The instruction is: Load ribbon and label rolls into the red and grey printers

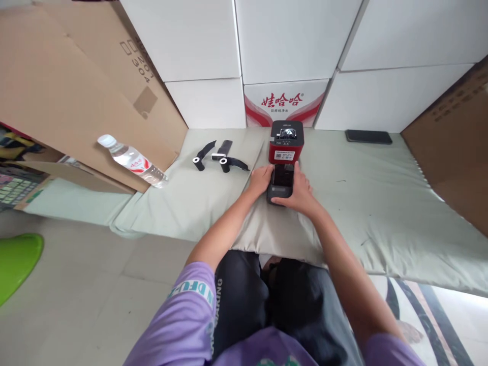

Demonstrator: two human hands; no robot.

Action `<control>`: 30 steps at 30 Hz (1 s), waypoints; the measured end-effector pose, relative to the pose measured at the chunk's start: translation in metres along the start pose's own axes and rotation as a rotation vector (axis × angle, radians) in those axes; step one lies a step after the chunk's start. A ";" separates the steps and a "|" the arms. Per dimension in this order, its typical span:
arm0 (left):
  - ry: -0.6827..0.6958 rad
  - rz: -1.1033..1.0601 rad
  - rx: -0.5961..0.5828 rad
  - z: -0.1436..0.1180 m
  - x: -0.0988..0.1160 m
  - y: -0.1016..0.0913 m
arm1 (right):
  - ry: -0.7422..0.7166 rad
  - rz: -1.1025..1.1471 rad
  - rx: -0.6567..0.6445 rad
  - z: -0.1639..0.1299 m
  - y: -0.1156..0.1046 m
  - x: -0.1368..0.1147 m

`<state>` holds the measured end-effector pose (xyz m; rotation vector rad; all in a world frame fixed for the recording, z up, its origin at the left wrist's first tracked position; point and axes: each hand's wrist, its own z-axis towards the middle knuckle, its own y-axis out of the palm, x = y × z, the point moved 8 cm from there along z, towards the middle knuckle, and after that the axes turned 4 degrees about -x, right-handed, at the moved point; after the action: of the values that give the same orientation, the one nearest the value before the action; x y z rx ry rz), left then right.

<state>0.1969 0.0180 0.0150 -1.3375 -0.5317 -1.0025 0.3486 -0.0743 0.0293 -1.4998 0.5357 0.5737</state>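
Note:
A black handheld device (pixel 281 192) with a dark, glossy upper panel lies on the cloth-covered surface in front of me. My left hand (pixel 261 180) is closed along its left side. My right hand (pixel 301 192) grips the right side, thumb across the lower end. Just beyond it, almost touching, stands a red box-shaped device (pixel 282 154) with a black top and a white QR label. To the left are a black strap-like roll with a white-ringed core (pixel 199 161), a similar roll (pixel 224 164), and a dark flat piece (pixel 225 147) with a white end.
A water bottle (pixel 133 161) leans against a large cardboard box (pixel 95 96) on the left. A black phone-like slab (pixel 368 136) lies at the back right. White cartons (pixel 285 40) wall off the rear; another cardboard box (pixel 453 132) stands right. A green seat (pixel 19 262) is lower left.

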 end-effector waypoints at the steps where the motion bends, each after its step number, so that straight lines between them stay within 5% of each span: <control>1: -0.022 0.076 -0.037 -0.005 0.001 0.001 | -0.094 -0.001 -0.057 0.008 -0.001 0.006; 7: -0.069 0.321 -0.125 -0.035 -0.001 -0.001 | -0.465 0.174 -0.124 0.027 0.007 0.022; 30: -0.124 0.448 -0.215 -0.042 -0.005 0.005 | -0.519 0.145 0.017 0.016 0.005 0.016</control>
<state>0.1890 -0.0215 -0.0001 -1.6283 -0.2006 -0.6208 0.3572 -0.0577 0.0155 -1.2359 0.2427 1.0305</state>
